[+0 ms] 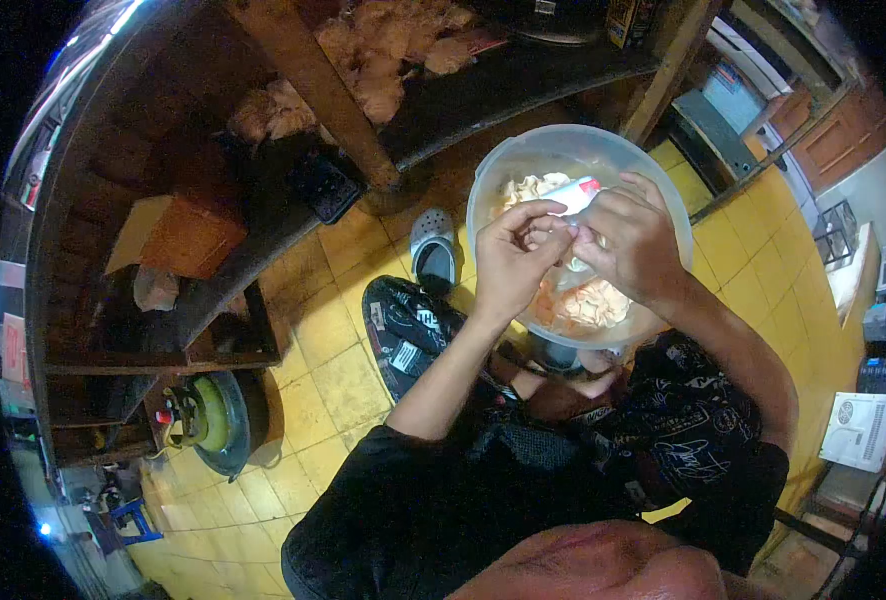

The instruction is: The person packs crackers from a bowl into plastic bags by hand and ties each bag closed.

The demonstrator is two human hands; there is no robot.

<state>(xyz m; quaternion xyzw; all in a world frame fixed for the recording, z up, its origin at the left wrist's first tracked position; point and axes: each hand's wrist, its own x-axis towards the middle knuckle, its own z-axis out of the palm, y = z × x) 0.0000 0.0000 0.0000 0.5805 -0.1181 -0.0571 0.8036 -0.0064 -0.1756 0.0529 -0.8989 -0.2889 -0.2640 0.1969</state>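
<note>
Over a translucent plastic tub (479,195), my left hand (525,248) and my right hand (631,240) meet at the fingertips. Both are closed in a pinch, and whatever is between the fingers is too small or hidden to make out. Just behind the fingers shows a white object with a red end (568,194); whether a hand holds it or it lies in the tub, I cannot tell. Pale ruffled pieces, like crackers (595,303), lie inside the tub, some at the near side and some at the far side.
A wooden shelf (523,95) curves ahead, bearing brownish bundles (383,60). A cardboard box (185,235) sits on its left part. On the yellow tiled floor (338,390) are a grey clog (432,245) and, at left, a green gas cylinder (213,420).
</note>
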